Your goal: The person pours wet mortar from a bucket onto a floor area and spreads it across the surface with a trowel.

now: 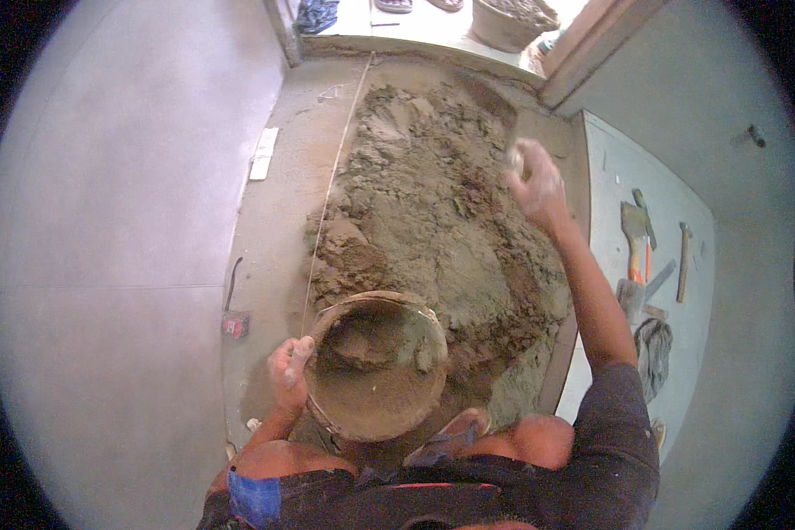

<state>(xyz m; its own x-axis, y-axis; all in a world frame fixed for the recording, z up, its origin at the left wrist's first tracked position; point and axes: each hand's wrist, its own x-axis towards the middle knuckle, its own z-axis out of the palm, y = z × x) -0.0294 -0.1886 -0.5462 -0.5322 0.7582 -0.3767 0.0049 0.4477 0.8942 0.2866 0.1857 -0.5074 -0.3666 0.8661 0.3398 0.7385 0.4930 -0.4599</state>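
Observation:
My left hand [290,369] grips the rim of a round, mortar-caked bucket [375,397], which is tilted so its inside shows. A clump of grey-brown mortar [362,340] lies inside. At the far right of a wide bed of rough, damp mortar [442,212], my right hand [539,184] is closed around a pale handle. Beyond it, a blurred brown blade [493,99] makes the tool look like a trowel. A taut string line [334,172] runs along the left side of the mortar bed and passes near the bucket's left edge.
A pale ledge on the right holds a brush [634,221], a hammer [684,256] and a grey rag [654,353]. On the left lie a tape measure [236,324] and a white strip [263,155]. Beyond the doorway stands a filled tub [508,26].

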